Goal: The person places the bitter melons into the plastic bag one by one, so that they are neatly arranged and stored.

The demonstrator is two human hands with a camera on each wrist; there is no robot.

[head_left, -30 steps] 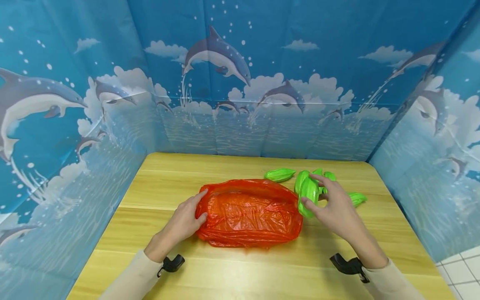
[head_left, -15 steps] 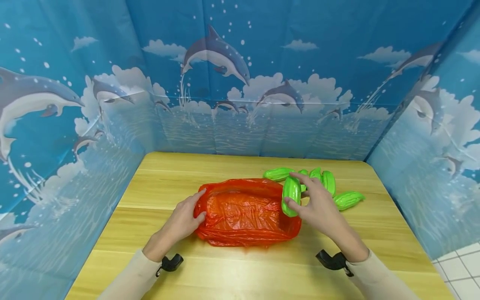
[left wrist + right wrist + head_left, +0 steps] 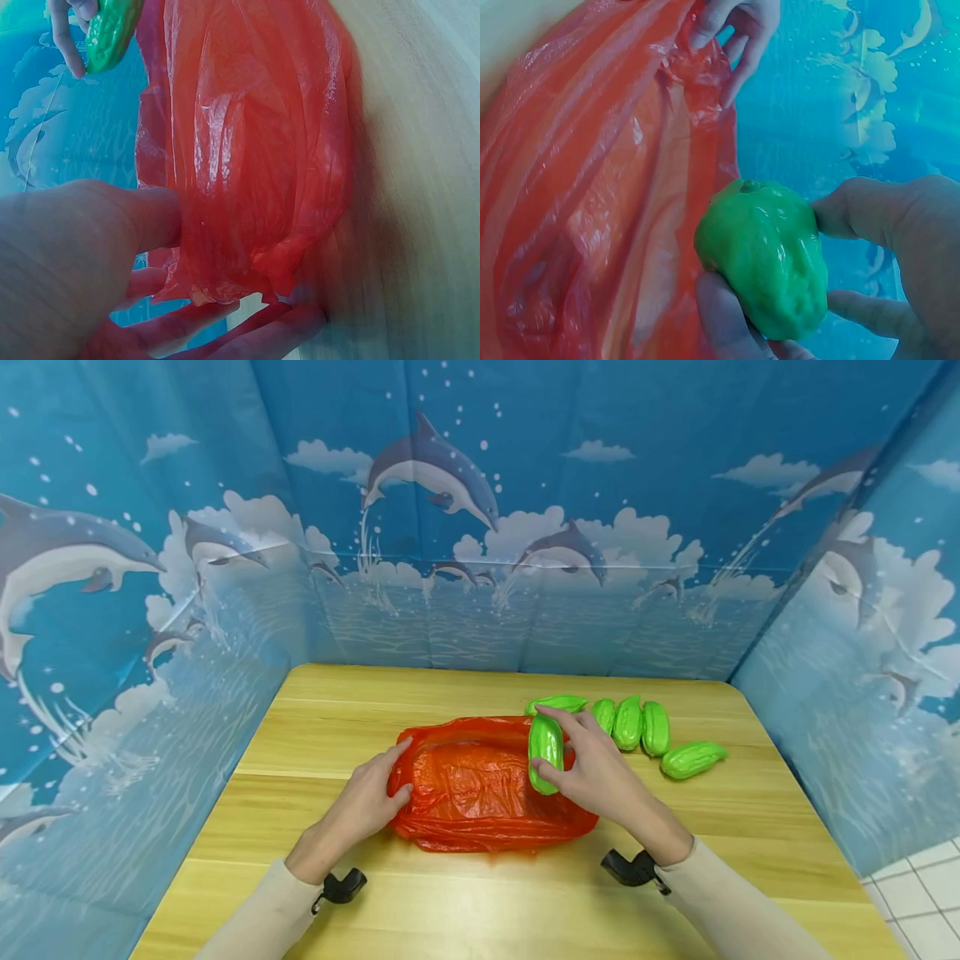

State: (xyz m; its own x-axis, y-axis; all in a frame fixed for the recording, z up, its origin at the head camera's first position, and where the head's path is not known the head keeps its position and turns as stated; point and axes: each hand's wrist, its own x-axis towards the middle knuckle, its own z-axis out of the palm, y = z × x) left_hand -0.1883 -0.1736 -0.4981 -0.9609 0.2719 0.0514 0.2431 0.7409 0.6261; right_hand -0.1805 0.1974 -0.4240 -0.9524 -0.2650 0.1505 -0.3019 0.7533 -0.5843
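A red plastic bag (image 3: pixel 480 837) lies spread on the wooden table with its mouth held wide, facing up. My left hand (image 3: pixel 366 792) grips its left end; in the left wrist view the thumb (image 3: pixel 154 217) is on one side of the plastic and the fingers are on the other. Over the right part of the bag's mouth, my right hand (image 3: pixel 603 777) holds a glossy green bitter melon (image 3: pixel 546 753). Thumb and fingers pinch it from opposite sides, as the right wrist view shows of the bitter melon (image 3: pixel 765 259).
Behind and right of the bag lie several more bitter melons: one (image 3: pixel 558 702) at its back edge, a row with a bitter melon (image 3: pixel 628 723) in the middle, and a bitter melon (image 3: pixel 693 760) farther right. A blue dolphin-print curtain (image 3: pixel 480 610) surrounds the table (image 3: pixel 750 827).
My right hand has carried the bitter melon leftward, from beside the other melons to above the bag. The left hand stays at the bag's left end.
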